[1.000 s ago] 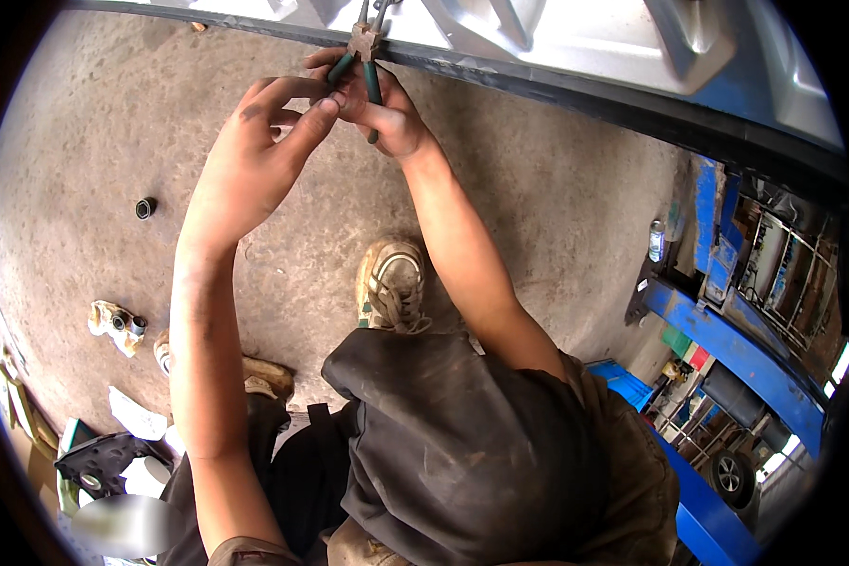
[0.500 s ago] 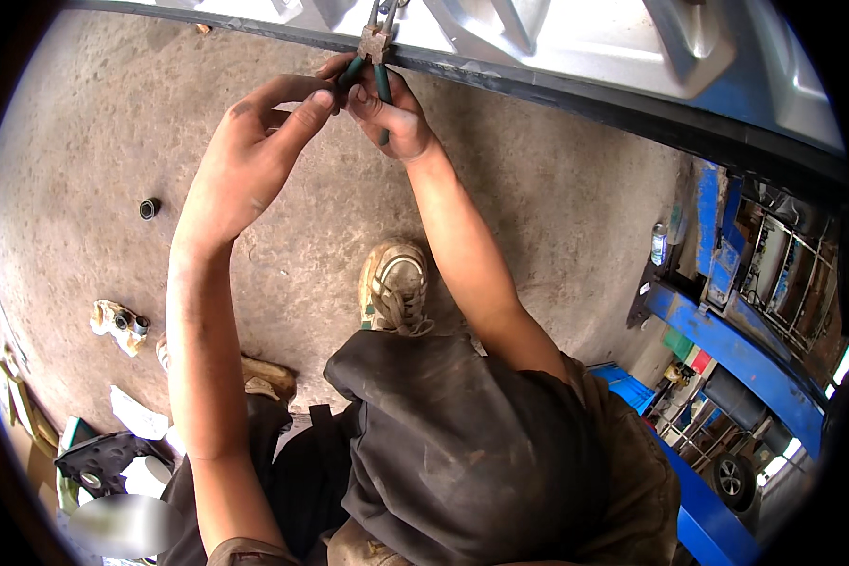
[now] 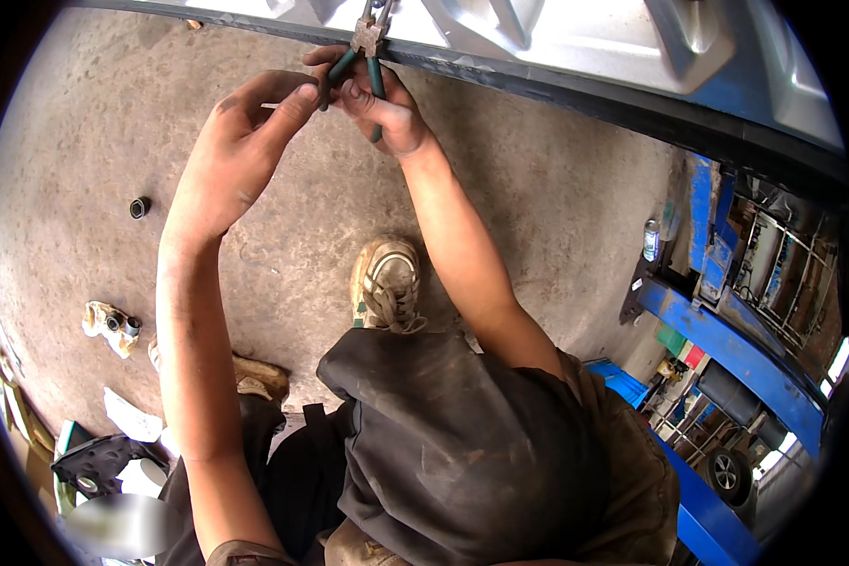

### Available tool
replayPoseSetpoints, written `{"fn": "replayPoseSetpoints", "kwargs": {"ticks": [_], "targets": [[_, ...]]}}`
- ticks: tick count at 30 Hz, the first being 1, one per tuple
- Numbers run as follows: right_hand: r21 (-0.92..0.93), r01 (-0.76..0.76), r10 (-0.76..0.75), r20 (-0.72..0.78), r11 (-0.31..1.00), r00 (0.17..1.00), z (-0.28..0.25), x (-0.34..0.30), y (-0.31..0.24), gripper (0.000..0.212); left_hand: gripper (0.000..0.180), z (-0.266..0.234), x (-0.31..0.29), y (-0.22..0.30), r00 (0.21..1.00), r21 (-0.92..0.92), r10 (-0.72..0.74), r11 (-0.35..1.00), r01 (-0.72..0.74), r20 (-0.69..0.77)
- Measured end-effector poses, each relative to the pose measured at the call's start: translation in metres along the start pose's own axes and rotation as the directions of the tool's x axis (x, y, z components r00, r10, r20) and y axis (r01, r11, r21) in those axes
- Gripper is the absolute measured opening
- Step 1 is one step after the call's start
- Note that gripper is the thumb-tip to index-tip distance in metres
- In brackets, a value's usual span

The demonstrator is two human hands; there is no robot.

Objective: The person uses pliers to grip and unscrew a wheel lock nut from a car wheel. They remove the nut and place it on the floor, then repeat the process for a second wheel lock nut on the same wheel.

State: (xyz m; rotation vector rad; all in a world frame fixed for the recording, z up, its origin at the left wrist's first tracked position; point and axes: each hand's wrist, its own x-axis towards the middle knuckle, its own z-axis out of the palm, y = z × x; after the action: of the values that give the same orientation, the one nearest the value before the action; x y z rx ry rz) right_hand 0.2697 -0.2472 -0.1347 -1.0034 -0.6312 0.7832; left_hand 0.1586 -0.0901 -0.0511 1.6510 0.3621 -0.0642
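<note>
Green-handled pliers (image 3: 365, 52) point up at the top of the head view, their jaws against a grey metal panel (image 3: 575, 42) with a dark rubber edge. My right hand (image 3: 387, 108) is closed around the pliers' handles. My left hand (image 3: 241, 151) reaches up beside it, its fingertips touching the left handle, the palm open to the camera. Both forearms rise from below over a stained concrete floor (image 3: 85, 123).
My shoe (image 3: 385, 283) and dark trousers (image 3: 443, 443) are under the arms. A small black ring-shaped part (image 3: 140, 207), a dirty rag (image 3: 108, 325) and scraps lie on the floor at left. Blue metal frames (image 3: 726, 349) and a plastic bottle (image 3: 650, 239) stand at right.
Both hands and the pliers have shifted slightly upward and rightward along the panel edge. The grip looks the same.
</note>
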Motion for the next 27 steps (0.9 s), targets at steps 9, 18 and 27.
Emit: {"fn": "replayPoseSetpoints", "kwargs": {"ticks": [9,18,27], "targets": [[0.021,-0.059,0.058,0.043,0.998,0.997,-0.0038,-0.0025,0.0003,0.049,0.040,0.0030,0.0002,0.0014,1.000,-0.005,-0.014,1.000,0.014,0.004],[-0.003,-0.014,0.014,-0.016,1.000,1.000,-0.0032,-0.0012,-0.0017,0.044,0.042,0.0024,0.0022,-0.0017,1.000,-0.001,-0.028,1.000,0.028,0.005],[-0.047,-0.010,0.012,0.030,0.999,0.999,-0.0062,0.0001,-0.0028,0.048,0.043,0.0046,0.0014,-0.0043,1.000,0.048,-0.029,0.998,0.030,-0.010]]}}
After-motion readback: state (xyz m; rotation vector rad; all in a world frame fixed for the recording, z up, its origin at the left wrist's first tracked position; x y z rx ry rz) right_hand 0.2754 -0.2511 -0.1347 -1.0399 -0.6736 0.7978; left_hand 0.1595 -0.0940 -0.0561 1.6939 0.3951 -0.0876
